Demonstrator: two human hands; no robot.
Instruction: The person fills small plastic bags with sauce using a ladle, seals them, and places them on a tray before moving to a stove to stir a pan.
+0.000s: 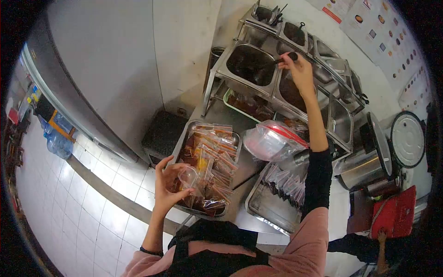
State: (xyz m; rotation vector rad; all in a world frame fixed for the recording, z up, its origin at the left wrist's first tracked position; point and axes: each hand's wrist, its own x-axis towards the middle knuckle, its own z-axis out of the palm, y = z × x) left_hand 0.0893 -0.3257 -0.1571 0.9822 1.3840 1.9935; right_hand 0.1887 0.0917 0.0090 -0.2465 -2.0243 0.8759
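My left hand (171, 183) holds a small clear plastic bag (188, 176), its mouth spread into a round opening between thumb and fingers. Beneath it lies a steel tray (236, 141) piled with filled clear packets (220, 161) of orange-brown contents. Farther off, my right hand (299, 73) is closed around a black-handled serving utensil (289, 56). That utensil points into a deep steel pan (226, 69) with dark contents, where its lower end cannot be made out.
A plastic bag with a red edge (270, 141) lies mid-counter. Closer stands a second tray (258, 207) with dark-bottomed packets (288, 184). More steel pans (340, 115) fill the rack. At right are a large pot (364, 161) and a person's hand (381, 236) by a red object (392, 212).
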